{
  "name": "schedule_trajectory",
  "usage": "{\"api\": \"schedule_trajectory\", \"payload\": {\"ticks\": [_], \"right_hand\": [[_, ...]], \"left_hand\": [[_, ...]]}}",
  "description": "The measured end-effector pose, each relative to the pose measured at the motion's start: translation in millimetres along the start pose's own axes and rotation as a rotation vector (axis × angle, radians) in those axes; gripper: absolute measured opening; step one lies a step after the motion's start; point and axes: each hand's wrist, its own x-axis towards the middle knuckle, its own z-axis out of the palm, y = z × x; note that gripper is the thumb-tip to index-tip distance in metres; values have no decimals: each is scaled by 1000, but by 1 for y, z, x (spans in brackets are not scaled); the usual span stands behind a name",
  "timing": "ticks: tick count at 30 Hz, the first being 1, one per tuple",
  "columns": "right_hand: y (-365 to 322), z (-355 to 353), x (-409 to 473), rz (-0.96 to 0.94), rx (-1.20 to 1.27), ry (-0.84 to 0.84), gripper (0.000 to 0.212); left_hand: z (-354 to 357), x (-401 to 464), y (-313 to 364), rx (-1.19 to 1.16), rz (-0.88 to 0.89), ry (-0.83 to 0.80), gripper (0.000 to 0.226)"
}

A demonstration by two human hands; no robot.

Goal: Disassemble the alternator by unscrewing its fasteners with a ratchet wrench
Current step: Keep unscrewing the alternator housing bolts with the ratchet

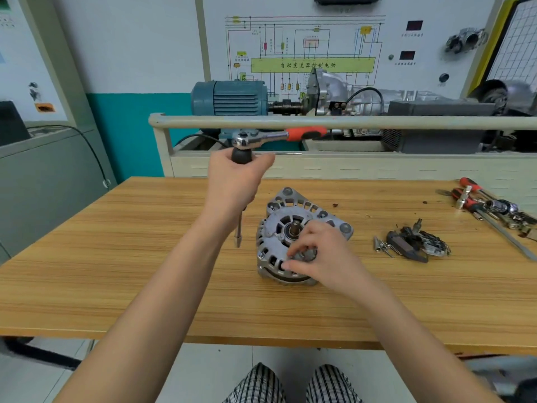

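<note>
Left hand (pixel 232 181) grips ratchet wrench (pixel 270 139) aloft

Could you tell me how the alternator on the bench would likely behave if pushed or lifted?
The alternator looks like cast metal, so probably heavy for its size and rigid. Lying flat on the wooden table, it seems unlikely to roll; its ribbed housing should grip well.

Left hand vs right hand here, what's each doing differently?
The left hand is raised above the wooden table, its grip closed round the black extension under the orange-handled ratchet wrench. The right hand is down on the grey cast-metal alternator, fingertips curled at its near rim. What they pinch, if anything, is hidden. Both arms are bare.
</note>
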Motion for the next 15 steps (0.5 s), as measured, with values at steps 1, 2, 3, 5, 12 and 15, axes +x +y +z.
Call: {"api": "schedule_trajectory", "payload": {"ticks": [1, 2, 3, 5, 12, 15], "right_hand": [[0, 0, 0, -1, -34, 5, 23], [1, 0, 0, 1, -64, 21, 25], [1, 0, 0, 5, -90, 46, 25], [3, 2, -3, 6, -79, 120, 21], [14, 0, -7, -60, 45, 309, 7], [18, 2, -7, -90, 51, 309, 8]], "left_hand": [[-2, 2, -8, 67, -27, -22, 28], [-4, 3, -16, 127, -51, -48, 24], [-5, 5, -26, 172, -69, -75, 23], [-4, 6, -45, 220, -103, -113, 26], [16, 4, -90, 280, -134, -218, 51], [21, 5, -101, 259, -182, -218, 48]]}}
